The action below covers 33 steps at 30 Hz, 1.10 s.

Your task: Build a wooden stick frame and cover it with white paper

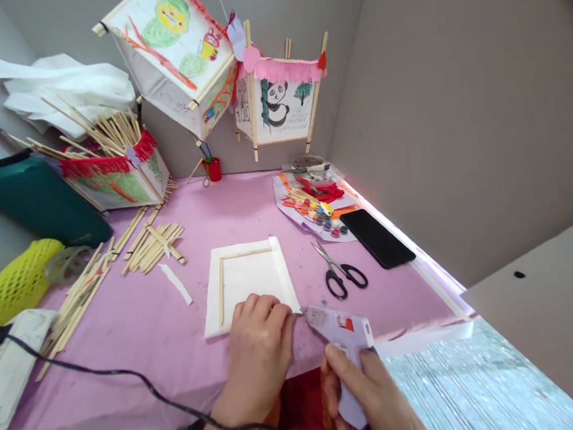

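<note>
My right hand (354,386) is wrapped round the grip of a pale purple hot glue gun (339,327). The gun's nozzle points left, at the near right corner of a sheet of white paper (252,281). On that sheet lie thin wooden sticks (221,291) along its left and far sides, and its right edge is folded over. My left hand (261,337) is closed over the near edge of the paper, fingers curled and pressed together; what lies under them is hidden. Black-handled scissors (339,270) rest to the right of the paper, blades partly apart.
A black cord (145,381) crosses the front over my left forearm. Loose sticks (153,247) and a teal bottle (28,184) are at left. A black phone (377,237) and small paint pots (324,222) lie at right. Paper lanterns (281,105) hang at the back.
</note>
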{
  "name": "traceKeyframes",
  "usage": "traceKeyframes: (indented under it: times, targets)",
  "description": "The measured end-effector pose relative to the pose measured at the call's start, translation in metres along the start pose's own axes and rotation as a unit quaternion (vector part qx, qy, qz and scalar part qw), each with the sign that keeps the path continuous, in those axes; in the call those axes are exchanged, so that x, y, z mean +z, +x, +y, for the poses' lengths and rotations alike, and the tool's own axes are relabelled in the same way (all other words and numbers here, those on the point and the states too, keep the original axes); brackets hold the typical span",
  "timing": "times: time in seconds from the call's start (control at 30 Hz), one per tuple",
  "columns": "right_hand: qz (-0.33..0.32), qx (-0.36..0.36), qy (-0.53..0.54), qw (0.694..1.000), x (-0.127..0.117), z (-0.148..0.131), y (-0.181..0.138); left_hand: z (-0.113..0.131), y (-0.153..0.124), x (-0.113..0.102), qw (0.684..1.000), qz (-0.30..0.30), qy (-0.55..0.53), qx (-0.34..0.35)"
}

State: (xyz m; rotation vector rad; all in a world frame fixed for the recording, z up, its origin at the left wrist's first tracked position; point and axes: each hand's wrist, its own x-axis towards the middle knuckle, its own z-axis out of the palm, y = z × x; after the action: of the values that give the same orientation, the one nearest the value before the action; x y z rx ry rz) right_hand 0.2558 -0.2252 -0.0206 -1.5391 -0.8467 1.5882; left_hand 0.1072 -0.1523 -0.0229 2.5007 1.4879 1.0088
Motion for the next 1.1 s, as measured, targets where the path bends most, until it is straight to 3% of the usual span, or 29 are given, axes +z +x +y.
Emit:
traceKeyframes:
  times: [0.23, 0.5, 1.1]
  targets:
    - [-0.005, -0.016, 0.051, 0.999, 0.0, -0.007, -0.003, 0.0, 0.0, 0.0, 1.0, -0.004, -0.01, -0.012]
    - [0.018, 0.055, 0.035, 0.998, -0.002, 0.0, -0.007, 0.0, 0.002, 0.0, 0.999, -0.014, -0.019, -0.034]
    - [0.012, 0.021, -0.004, 1.0, 0.003, 0.004, 0.001, -0.001, 0.002, 0.0, 0.999, -0.032, -0.007, -0.039]
